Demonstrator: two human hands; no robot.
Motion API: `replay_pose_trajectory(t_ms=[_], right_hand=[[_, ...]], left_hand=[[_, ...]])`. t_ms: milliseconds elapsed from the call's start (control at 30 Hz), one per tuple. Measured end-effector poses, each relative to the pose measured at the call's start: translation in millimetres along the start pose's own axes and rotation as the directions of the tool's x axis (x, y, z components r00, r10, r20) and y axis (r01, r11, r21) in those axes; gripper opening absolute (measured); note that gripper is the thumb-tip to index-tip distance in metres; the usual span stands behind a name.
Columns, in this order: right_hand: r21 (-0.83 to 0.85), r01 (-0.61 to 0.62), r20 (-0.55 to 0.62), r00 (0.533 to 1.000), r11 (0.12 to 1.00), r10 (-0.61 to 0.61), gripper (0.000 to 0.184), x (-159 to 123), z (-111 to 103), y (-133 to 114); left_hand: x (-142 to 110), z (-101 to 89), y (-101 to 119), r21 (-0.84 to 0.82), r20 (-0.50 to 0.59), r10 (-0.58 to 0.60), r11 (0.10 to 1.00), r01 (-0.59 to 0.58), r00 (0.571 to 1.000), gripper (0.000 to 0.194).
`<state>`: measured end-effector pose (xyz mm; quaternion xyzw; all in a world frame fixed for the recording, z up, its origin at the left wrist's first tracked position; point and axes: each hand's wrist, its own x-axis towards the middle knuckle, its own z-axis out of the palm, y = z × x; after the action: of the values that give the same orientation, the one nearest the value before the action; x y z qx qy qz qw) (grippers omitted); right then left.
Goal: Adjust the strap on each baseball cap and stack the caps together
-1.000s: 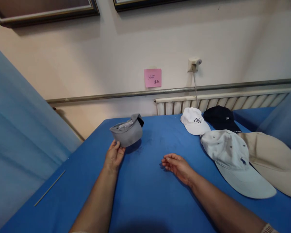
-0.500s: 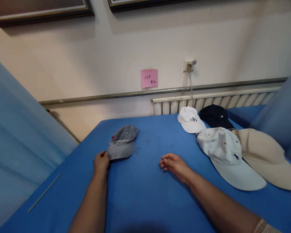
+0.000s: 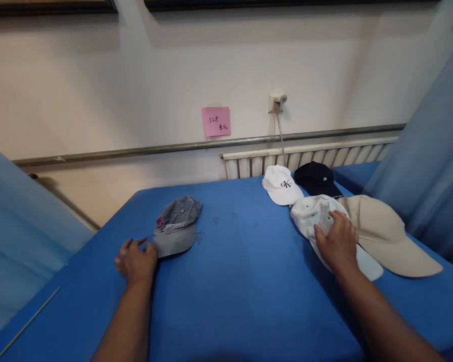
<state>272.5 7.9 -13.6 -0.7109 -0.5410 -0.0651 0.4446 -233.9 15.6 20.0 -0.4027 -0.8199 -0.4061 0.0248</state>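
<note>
A grey baseball cap (image 3: 177,226) with a small red mark lies on the blue table, brim towards me. Just left of its brim is my left hand (image 3: 136,262), open with the fingers spread and holding nothing. On the right, my right hand (image 3: 340,240) has its thumb and fingers on the crown of a pale baseball cap (image 3: 309,213), covering its front and part of its brim. Touching or close behind that hand sits a beige long-brimmed cap (image 3: 385,226). Farther back are a white cap with black letters (image 3: 281,185) and a dark navy cap (image 3: 315,178).
The blue-covered table (image 3: 226,301) stands against a wall with a metal rail (image 3: 154,150) and a radiator (image 3: 309,157). A thin stick (image 3: 28,322) lies at the left edge. Blue curtains (image 3: 18,241) hang on both sides. A pink note (image 3: 216,121) is on the wall.
My left hand has turned the grey cap over, set it on the table and let go. My right hand has moved right onto the pale cap. The view has shifted right.
</note>
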Motion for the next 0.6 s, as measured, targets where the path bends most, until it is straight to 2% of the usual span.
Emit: replay_pose_trajectory(t_ms=[33, 100, 200, 233, 300, 367, 400, 467, 533, 600], right_hand=[[-0.085, -0.025, 0.024, 0.999, 0.996, 0.027, 0.059, 6.2, -0.7, 4.9], [-0.195, -0.064, 0.140, 0.986, 0.979, 0.092, 0.061, 12.8, 0.3, 10.4], [-0.254, -0.005, 0.334, 0.938, 0.967, 0.092, 0.054, 9.9, 2.0, 10.5], [-0.238, 0.049, 0.361, 0.932, 0.970, 0.041, 0.053, 6.2, 1.5, 8.6], [-0.135, 0.197, 0.354, 0.925, 0.971, -0.138, 0.050, -4.0, -1.5, 1.4], [0.010, 0.346, 0.274, 0.901, 0.938, -0.335, 0.044, -15.3, -5.5, -9.7], [0.073, 0.408, 0.225, 0.882, 0.910, -0.414, 0.042, -20.1, -6.7, -16.4], [0.155, 0.506, 0.140, 0.839, 0.848, -0.526, 0.038, -24.7, -5.1, -30.7], [0.187, 0.564, 0.107, 0.802, 0.804, -0.588, 0.035, -20.2, 3.5, -44.3], [0.182, 0.585, 0.123, 0.784, 0.791, -0.608, 0.034, -7.7, 17.0, -56.9]], left_hand=[[-6.2, 2.7, 6.1, 0.047, -0.077, 0.062, 0.997, -0.058, 0.995, 0.022], [-20.7, 9.7, 18.4, 0.108, -0.108, 0.221, 0.972, -0.209, 0.969, 0.024], [-50.8, 24.8, 37.6, 0.003, 0.044, 0.431, 0.902, -0.431, 0.901, 0.025], [-63.3, 31.0, 44.5, -0.062, 0.103, 0.475, 0.880, -0.471, 0.874, 0.024], [-90.2, 44.8, 59.1, -0.216, 0.222, 0.521, 0.851, -0.480, 0.824, 0.022], [-116.4, 59.1, 74.4, -0.389, 0.352, 0.506, 0.844, -0.369, 0.787, 0.024], [-127.8, 65.9, 82.0, -0.474, 0.441, 0.472, 0.845, -0.248, 0.764, 0.027], [-145.0, 77.4, 95.8, -0.569, 0.614, 0.347, 0.817, 0.093, 0.709, 0.035], [-154.2, 84.8, 106.4, -0.600, 0.715, 0.258, 0.704, 0.381, 0.650, 0.038], [-156.8, 87.9, 112.4, -0.583, 0.773, 0.190, 0.587, 0.561, 0.605, 0.039]])
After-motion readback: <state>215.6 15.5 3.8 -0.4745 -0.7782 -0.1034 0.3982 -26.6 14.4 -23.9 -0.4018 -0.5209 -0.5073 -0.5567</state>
